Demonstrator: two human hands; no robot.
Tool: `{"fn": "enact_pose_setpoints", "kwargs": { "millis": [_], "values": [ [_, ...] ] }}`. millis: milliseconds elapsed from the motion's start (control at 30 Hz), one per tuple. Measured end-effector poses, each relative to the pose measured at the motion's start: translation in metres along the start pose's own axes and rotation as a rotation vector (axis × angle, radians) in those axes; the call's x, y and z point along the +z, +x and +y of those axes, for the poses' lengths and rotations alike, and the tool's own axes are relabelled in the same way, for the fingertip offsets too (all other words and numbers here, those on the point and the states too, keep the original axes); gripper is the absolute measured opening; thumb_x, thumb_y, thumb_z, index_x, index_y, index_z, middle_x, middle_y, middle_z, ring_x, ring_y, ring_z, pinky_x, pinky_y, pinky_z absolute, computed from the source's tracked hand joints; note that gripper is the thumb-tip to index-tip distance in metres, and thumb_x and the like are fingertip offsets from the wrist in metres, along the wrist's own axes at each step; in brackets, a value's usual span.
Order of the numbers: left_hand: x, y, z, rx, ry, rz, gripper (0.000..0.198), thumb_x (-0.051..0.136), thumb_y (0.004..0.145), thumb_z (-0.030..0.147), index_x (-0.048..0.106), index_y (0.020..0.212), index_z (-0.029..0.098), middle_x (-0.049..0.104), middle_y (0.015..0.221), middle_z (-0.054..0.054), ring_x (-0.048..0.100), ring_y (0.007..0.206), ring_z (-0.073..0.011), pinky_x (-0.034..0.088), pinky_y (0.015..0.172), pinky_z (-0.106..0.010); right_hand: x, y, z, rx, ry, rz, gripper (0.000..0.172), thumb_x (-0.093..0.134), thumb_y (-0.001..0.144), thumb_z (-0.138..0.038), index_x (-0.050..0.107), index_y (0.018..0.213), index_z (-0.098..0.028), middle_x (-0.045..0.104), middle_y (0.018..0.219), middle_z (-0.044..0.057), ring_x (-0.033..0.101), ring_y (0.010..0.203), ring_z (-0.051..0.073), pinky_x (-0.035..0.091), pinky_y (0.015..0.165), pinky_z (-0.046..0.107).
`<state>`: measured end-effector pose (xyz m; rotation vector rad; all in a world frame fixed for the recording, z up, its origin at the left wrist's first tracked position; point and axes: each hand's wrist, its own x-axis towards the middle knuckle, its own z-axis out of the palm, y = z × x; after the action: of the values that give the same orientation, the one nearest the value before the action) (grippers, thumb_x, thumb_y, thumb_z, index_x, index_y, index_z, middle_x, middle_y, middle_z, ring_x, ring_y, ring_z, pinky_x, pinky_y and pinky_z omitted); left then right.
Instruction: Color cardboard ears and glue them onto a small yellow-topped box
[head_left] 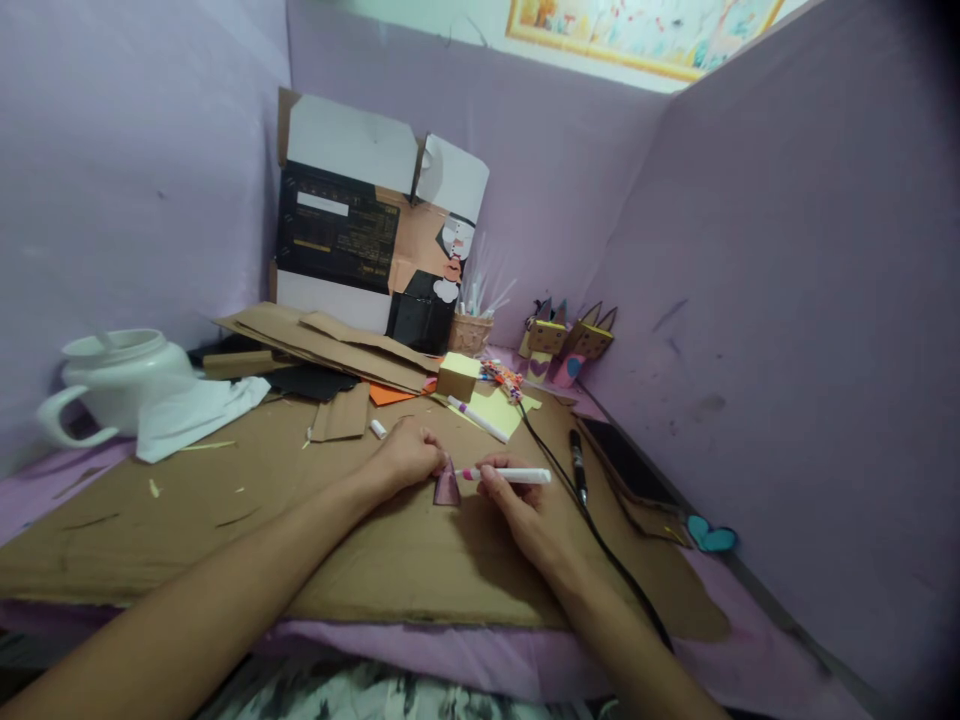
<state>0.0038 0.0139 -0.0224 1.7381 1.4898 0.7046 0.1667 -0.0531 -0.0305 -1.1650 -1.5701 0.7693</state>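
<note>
My left hand [409, 460] is closed, its fingertips pinching the upper end of a small purple triangular piece [447, 488] against the cardboard sheet. In my right hand [517, 500] is a white marker [529, 476] with a magenta end, held nearly level. Its tip points left at the right edge of the triangular piece; whether the two touch I cannot tell. A white marker cap [379, 429] lies just beyond my left hand. Past both hands, another white marker with a purple band [480, 420] rests on yellow paper [514, 410].
A cardboard sheet [360, 570] covers the work surface. At the left stand a white teapot [124, 375] and a white cloth [199, 415]. Cardboard pieces [337, 350] lie behind. A black cable [600, 535], black pen [577, 465] and phone [630, 460] are on the right.
</note>
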Motion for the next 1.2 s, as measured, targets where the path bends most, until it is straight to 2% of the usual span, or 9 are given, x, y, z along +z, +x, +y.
{"fn": "enact_pose_setpoints", "kwargs": {
  "millis": [200,467,700,867,967,1067,1200],
  "values": [
    [-0.0003,-0.0014,0.0011,-0.017,-0.005,0.011,0.013,0.051,0.053,0.016,0.063,0.053,0.012,0.047,0.038,0.002,0.039,0.039,-0.0088,0.026,0.039,-0.021,-0.0015,0.0001,0.0042,0.003,-0.074,-0.009,0.028,0.052,0.08,-0.04,0.06,0.07,-0.015,0.051,0.052,-0.001,0.045,0.049,0.012,0.031,0.046,0.022],
    [0.0006,0.0009,-0.0019,-0.022,-0.044,-0.013,0.016,0.051,0.054,0.018,0.065,0.057,0.012,0.05,0.041,0.002,0.037,0.037,-0.0085,0.027,0.038,-0.021,0.0025,0.0001,0.0064,-0.016,0.006,0.002,0.027,0.054,0.081,-0.04,0.062,0.087,-0.015,0.06,0.068,0.002,0.051,0.059,0.014,0.037,0.053,0.023],
    [0.0011,0.0004,-0.0023,-0.03,-0.078,-0.017,0.015,0.051,0.053,0.017,0.065,0.054,0.012,0.05,0.04,0.002,0.037,0.037,-0.0081,0.027,0.039,-0.021,0.0036,0.0016,0.0049,-0.067,-0.034,-0.017,0.025,0.054,0.081,-0.038,0.063,0.089,-0.016,0.061,0.071,0.002,0.051,0.059,0.013,0.038,0.052,0.022],
    [-0.0005,-0.0011,0.0009,-0.013,-0.052,-0.004,0.014,0.05,0.052,0.014,0.064,0.052,0.012,0.049,0.039,0.002,0.038,0.039,-0.0088,0.028,0.04,-0.021,0.0027,0.0009,0.0058,-0.039,-0.048,-0.039,0.026,0.054,0.08,-0.04,0.064,0.083,-0.016,0.057,0.06,0.0,0.049,0.053,0.013,0.035,0.048,0.022],
    [-0.0016,-0.0033,0.0039,-0.019,-0.043,-0.003,0.015,0.049,0.053,0.013,0.063,0.052,0.012,0.047,0.037,0.002,0.037,0.037,-0.0085,0.026,0.039,-0.021,0.0019,-0.0001,0.0069,-0.022,0.005,-0.01,0.029,0.053,0.08,-0.042,0.062,0.077,-0.015,0.057,0.058,0.001,0.049,0.052,0.013,0.035,0.048,0.022],
    [-0.0022,-0.0047,0.0056,-0.029,-0.042,-0.004,0.014,0.05,0.054,0.015,0.063,0.052,0.012,0.046,0.036,0.003,0.036,0.036,-0.0087,0.025,0.038,-0.022,0.0022,-0.0005,0.0078,-0.021,0.018,-0.003,0.029,0.053,0.081,-0.043,0.062,0.08,-0.015,0.058,0.061,0.002,0.05,0.055,0.013,0.036,0.05,0.023],
    [-0.0015,-0.0023,0.0027,-0.031,-0.058,-0.009,0.013,0.051,0.054,0.016,0.063,0.051,0.012,0.046,0.037,0.002,0.037,0.037,-0.009,0.026,0.039,-0.022,0.0033,-0.0001,0.0058,-0.021,-0.028,-0.056,0.027,0.054,0.08,-0.04,0.063,0.085,-0.016,0.056,0.061,0.0,0.047,0.054,0.012,0.034,0.049,0.022]
  ]
}}
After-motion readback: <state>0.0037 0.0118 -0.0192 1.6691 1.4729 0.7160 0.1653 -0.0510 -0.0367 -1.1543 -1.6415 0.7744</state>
